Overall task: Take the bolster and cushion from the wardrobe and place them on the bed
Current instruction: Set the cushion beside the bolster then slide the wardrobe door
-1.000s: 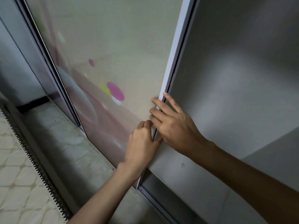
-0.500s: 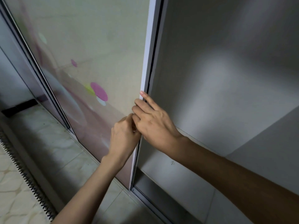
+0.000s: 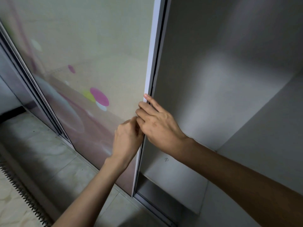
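The wardrobe's sliding door [image 3: 91, 59] is a glossy beige panel with pink and green dots and a white edge frame [image 3: 151, 66]. My left hand [image 3: 127, 138] grips that edge from the front, fingers curled round it. My right hand [image 3: 157, 123] is just above it, its fingers hooked over the same edge from the open side. To the right, the grey wardrobe interior [image 3: 229, 95] shows bare walls and a shelf board [image 3: 172, 181]. No bolster or cushion is in view.
The door's floor track [image 3: 152, 208] runs along the bottom. Pale tiled floor [image 3: 49, 158] lies to the left, and a mattress edge with a dark zigzag trim [image 3: 19, 192] sits at the lower left.
Both hands have slid the door leftward, widening the opening and baring more of the grey interior. The grips on the edge are unchanged.
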`<state>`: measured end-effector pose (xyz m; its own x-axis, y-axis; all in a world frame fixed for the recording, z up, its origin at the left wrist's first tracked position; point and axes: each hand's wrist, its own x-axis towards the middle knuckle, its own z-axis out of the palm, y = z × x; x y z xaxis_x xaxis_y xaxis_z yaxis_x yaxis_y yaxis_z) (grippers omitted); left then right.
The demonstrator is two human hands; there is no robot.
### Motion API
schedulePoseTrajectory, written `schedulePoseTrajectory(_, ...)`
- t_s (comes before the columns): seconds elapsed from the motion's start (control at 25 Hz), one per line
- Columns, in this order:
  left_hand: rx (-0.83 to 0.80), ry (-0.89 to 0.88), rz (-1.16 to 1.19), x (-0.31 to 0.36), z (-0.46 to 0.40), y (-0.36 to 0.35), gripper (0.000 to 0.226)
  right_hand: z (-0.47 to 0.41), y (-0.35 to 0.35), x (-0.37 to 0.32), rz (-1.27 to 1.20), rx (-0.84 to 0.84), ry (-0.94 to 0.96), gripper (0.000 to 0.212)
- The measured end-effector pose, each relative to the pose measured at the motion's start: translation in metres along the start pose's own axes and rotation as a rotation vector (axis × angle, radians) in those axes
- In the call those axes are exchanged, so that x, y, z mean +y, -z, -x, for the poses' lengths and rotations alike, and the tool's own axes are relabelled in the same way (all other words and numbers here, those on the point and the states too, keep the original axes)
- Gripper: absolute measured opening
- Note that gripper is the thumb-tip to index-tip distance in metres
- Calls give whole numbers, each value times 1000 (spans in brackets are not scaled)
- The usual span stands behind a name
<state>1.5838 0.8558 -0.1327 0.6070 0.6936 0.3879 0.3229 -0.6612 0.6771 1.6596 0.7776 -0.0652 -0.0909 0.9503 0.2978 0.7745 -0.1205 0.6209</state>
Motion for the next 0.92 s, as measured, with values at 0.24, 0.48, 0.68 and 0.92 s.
schedulePoseTrajectory(0.24, -38, -43, 19, 41, 36, -20, 8, 58, 17, 7, -2, -28, -47, 37)
schedulePoseTrajectory(0.48, -50, -77, 37, 86, 77, -45, 8, 120, 31, 15, -4, -50, -84, 25)
schedulePoseTrajectory(0.68, -129, -124, 64, 120, 106, -64, 8, 173, 46, 24, 3, -43, -127, 20)
schedulePoseTrajectory(0.92, -280, -308, 6, 149, 125, -85, 9, 228, 57, 41, 12, 109, -103, 31)
